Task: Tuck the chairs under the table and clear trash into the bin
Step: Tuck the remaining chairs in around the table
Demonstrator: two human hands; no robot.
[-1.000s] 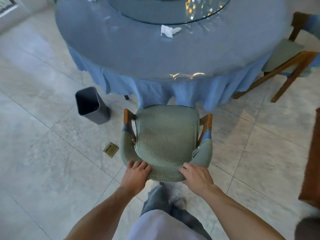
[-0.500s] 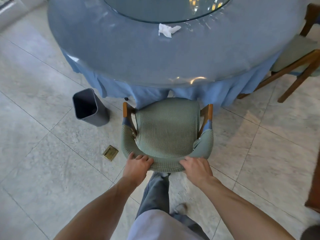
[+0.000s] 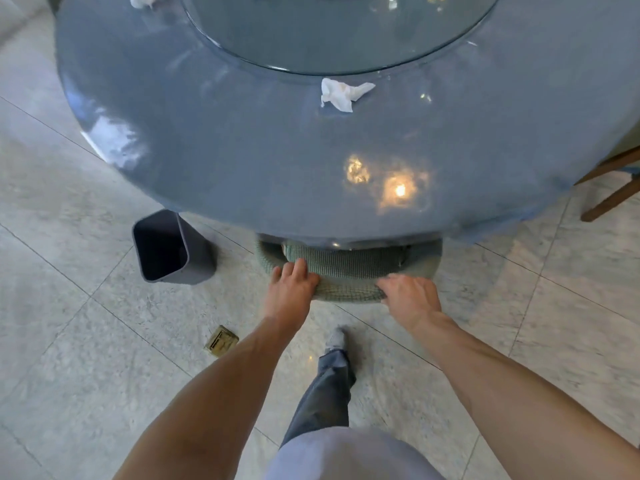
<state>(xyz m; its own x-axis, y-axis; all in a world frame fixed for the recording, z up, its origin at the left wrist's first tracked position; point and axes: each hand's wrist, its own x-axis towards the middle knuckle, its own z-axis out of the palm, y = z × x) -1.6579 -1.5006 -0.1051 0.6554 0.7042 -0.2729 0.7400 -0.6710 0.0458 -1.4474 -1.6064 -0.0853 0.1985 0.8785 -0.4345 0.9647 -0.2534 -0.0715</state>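
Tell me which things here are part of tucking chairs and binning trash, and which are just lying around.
Job: green chair under both hands, left hand, right hand, table, crumpled tissue, second tissue, bin, wooden chair.
Lying about: brass floor plate, glass turntable.

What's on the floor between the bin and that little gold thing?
Nothing: in the head view, only bare floor tile separates the bin from the gold thing.
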